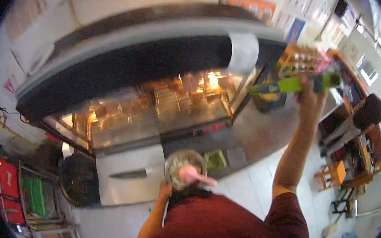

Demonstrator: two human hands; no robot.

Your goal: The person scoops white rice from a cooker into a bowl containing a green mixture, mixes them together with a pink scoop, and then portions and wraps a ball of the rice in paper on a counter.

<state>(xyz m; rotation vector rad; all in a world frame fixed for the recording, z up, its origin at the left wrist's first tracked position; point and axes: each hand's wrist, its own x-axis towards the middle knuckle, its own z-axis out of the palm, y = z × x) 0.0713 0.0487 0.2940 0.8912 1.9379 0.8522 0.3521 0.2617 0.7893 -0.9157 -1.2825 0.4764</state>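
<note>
My right hand is raised at the upper right, closed around a green bottle with a dark, blurred label. Low in the middle, my left hand is at the near left rim of a round bowl; its fingers are partly hidden. The bowl holds pale, greenish contents and a pink utensil whose handle sticks out to the right. Left of the bowl, a knife lies on a white cutting board. A green container stands just right of the bowl.
A lit glass display case runs behind the board under a dark hood. A round black pan is left of the board. Another dark pan with something yellow stands beyond the case. A person is at the far right, near an orange stool.
</note>
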